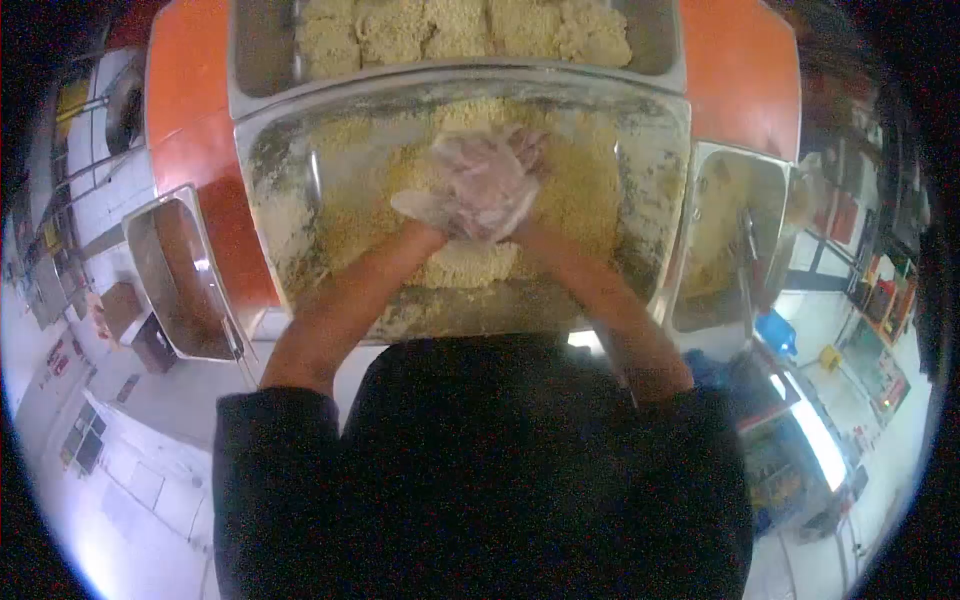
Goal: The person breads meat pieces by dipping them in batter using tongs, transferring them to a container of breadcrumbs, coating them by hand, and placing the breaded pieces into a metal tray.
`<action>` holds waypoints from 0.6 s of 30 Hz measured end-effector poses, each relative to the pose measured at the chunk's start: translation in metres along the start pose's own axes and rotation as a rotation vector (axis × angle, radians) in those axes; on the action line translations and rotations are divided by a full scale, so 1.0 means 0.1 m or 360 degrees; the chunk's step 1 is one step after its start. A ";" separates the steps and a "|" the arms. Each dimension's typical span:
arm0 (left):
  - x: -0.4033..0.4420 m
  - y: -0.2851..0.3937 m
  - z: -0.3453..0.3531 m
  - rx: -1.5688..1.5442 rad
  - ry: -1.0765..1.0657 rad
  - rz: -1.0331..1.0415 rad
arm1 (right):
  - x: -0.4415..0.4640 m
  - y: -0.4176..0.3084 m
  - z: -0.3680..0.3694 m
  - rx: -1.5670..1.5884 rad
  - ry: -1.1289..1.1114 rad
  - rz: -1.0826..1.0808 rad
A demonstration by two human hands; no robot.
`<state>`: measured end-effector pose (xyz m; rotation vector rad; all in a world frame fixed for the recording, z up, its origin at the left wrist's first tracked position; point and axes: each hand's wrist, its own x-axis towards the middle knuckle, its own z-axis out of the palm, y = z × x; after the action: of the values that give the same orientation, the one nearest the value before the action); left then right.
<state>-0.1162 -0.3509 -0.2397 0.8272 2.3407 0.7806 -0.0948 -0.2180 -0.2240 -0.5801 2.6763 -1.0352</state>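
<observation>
A wide metal tray [655, 215] holds yellow crumbs [365, 205] spread over its floor. My left hand [445, 205] and my right hand [500, 185] are together above the middle of the tray, pressed on each other or overlapping. Both look pale and coated, perhaps by thin gloves or crumbs. Motion blurs the fingers, and whatever may be between the palms is hidden. Yellow crumbs show just in front of the hands and below the wrists.
Behind stands another metal tray [262, 50] with several crumb-coated pieces [455, 28]. Smaller metal containers are at the left [180, 270] and right [775, 195], the right one with crumbs and a utensil. Orange surfaces [740, 75] flank the trays.
</observation>
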 end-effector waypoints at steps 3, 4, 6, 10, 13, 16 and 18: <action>-0.34 0.08 -0.09 -0.0778 0.0254 -0.0216 | -0.43 0.08 -0.20 0.0233 0.0419 0.0224; -0.54 0.11 -0.12 -0.1559 0.0314 -0.0491 | -0.62 0.13 -0.27 0.0233 0.0466 0.0303; -0.99 0.08 -0.09 -0.1416 0.0458 -0.0694 | -0.91 0.19 -0.39 0.0180 0.0438 0.0437; -1.48 -0.05 0.05 0.0610 0.0462 -0.0440 | -1.04 0.06 -0.29 0.0038 0.0154 0.0491; -1.35 0.00 0.31 0.0089 0.0258 -0.0764 | -0.93 -0.21 -0.19 -0.0105 0.0020 0.0508; -1.33 -0.12 0.52 0.0972 0.0176 -0.0278 | -0.73 -0.55 -0.40 -0.0274 -0.0120 0.0634; -1.33 0.03 0.21 0.0586 0.0303 -0.0555 | -0.57 -0.80 -0.71 -0.0346 -0.0208 0.0770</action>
<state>-0.0121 -0.4328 -0.2143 0.4749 2.7449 0.2952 -0.0441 -0.2051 -0.1142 -0.0182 2.6302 -0.5591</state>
